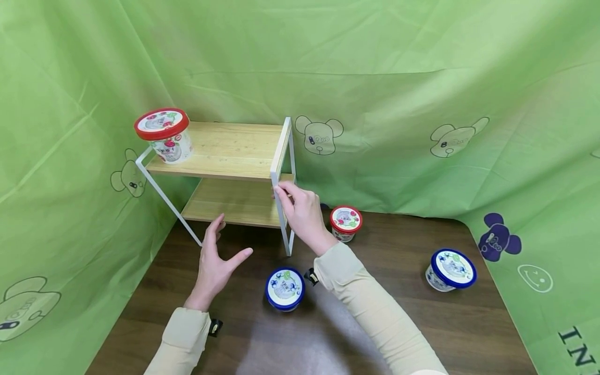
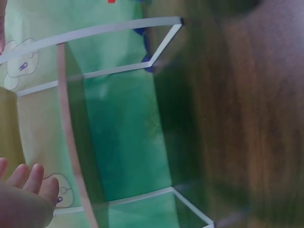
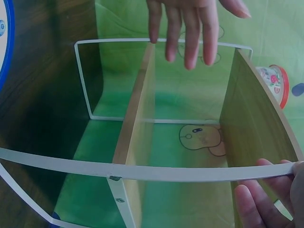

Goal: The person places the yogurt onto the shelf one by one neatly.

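A two-tier shelf [image 1: 234, 148] with pale wooden boards and a white metal frame stands on the dark table. My right hand [image 1: 304, 211] grips the front upright of its right side frame between thumb and fingers. In the right wrist view, the fingers [image 3: 280, 190] curl round that white bar. My left hand [image 1: 214, 265] is held before the lower board, thumb and fingers spread, nothing between them. On the left end of the top board sits a red-lidded tub [image 1: 171, 148]. A blue-lidded tub [image 1: 285, 288] stands in front of the shelf, between my forearms.
Behind my right wrist, a second red-lidded tub [image 1: 346, 219] stands on the table [image 1: 389, 312]. Farther right is another blue-lidded tub [image 1: 451, 269], slanted in view. Green cloth [image 1: 398, 94] with bear prints hangs round the back and sides.
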`<action>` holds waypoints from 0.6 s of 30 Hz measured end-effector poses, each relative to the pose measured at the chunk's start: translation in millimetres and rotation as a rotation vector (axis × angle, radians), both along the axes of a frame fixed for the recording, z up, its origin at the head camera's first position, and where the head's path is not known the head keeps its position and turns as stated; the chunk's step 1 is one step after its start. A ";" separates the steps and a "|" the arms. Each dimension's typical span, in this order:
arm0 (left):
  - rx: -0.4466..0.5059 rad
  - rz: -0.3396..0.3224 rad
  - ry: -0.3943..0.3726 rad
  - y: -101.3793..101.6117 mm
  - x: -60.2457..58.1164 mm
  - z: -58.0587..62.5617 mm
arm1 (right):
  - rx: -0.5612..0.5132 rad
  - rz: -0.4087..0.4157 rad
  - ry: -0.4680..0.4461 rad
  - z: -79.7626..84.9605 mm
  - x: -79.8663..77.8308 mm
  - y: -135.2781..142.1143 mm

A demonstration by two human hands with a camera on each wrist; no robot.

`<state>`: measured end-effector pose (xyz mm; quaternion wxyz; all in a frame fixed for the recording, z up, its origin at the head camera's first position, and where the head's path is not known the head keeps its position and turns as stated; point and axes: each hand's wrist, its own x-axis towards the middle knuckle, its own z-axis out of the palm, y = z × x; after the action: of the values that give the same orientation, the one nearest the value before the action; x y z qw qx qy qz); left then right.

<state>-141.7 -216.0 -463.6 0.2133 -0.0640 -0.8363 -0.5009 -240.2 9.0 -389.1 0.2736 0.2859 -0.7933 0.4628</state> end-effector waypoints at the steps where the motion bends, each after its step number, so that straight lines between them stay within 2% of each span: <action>1: 0.000 -0.005 -0.007 0.9 0.9 -1.6 | -0.002 0.002 0.000 0.1 0.1 0.0; 13: 0.000 -0.097 -0.063 10.6 3.9 -23.9 | -0.008 0.014 0.006 0.3 -0.1 -0.9; 16: 0.004 -0.132 -0.087 16.8 8.3 -24.8 | -0.010 0.015 0.006 0.7 0.2 -0.8; 18: 0.010 -0.154 -0.104 22.3 12.9 -20.6 | -0.010 0.016 0.002 1.1 0.3 -0.7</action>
<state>-128.8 -193.7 -484.2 0.1307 -0.1010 -0.8364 -0.5227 -239.9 8.3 -388.0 0.2724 0.2912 -0.7883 0.4685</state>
